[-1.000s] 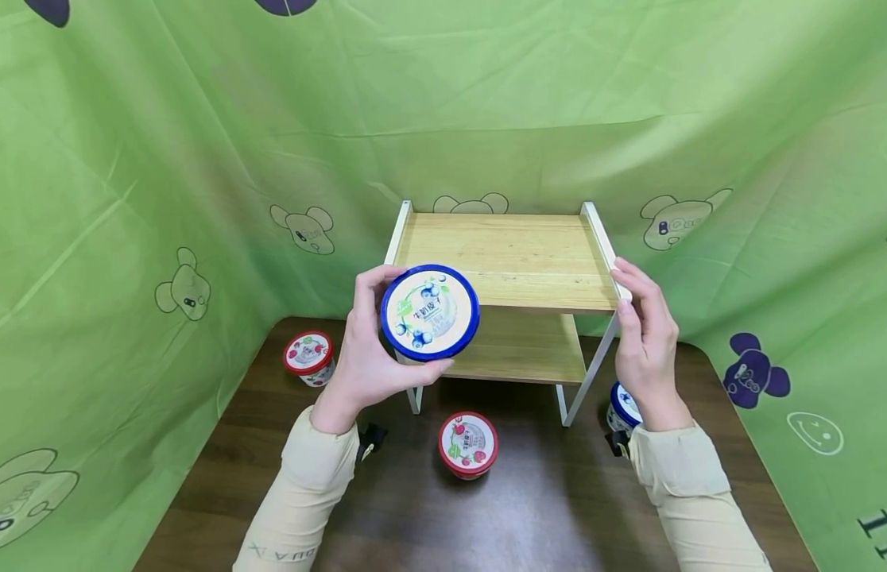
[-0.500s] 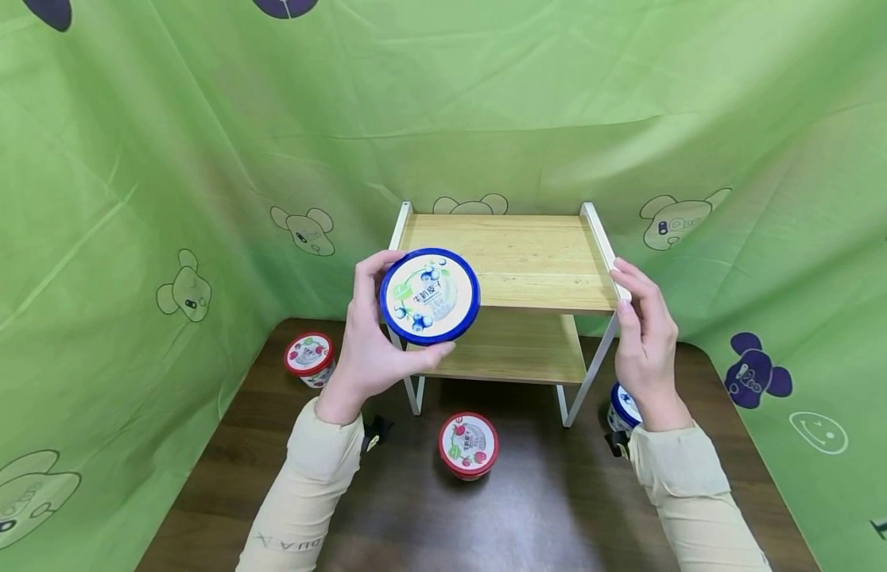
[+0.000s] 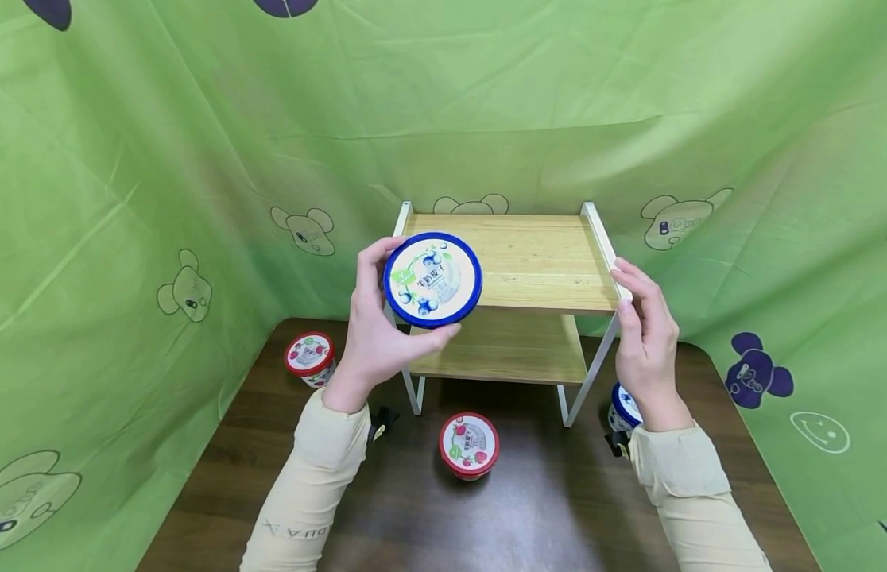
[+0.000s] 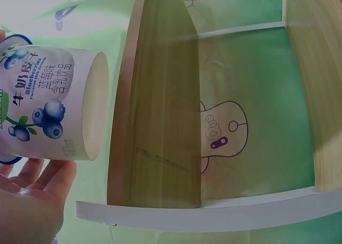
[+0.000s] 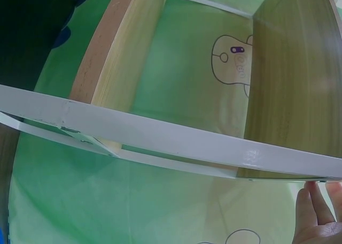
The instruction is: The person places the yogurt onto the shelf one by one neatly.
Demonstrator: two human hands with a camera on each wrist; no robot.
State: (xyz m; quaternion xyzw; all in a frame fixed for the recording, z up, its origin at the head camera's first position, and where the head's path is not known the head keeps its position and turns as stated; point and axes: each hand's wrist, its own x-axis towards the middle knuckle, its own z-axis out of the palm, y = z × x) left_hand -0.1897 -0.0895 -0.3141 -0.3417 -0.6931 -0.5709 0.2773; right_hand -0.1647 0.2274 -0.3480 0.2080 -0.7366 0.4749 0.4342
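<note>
My left hand [image 3: 379, 334] grips a blue-lidded tub [image 3: 432, 280] with blueberries printed on it, fingers on its far left side and thumb along its near edge. The tub is raised in front of the upper board of a two-tier wooden shelf [image 3: 536, 254], lid tilted toward the head camera. In the left wrist view the tub's printed wall [image 4: 48, 94] and pale base face the shelf's front edge. My right hand [image 3: 647, 342] touches the white metal rail [image 3: 605, 250] at the shelf's right front corner, fingertips along its outer side.
A red-lidded tub [image 3: 468, 446] stands on the dark wooden table [image 3: 529, 508] before the shelf. Another red-lidded tub [image 3: 310, 357] is at the back left. A second blue-lidded tub [image 3: 624, 409] sits partly hidden behind my right wrist. Green printed cloth [image 3: 529, 95] hangs around the table.
My left hand has lifted the blue-lidded tub higher, toward the level of the upper board. The right hand stays at the shelf rail.
</note>
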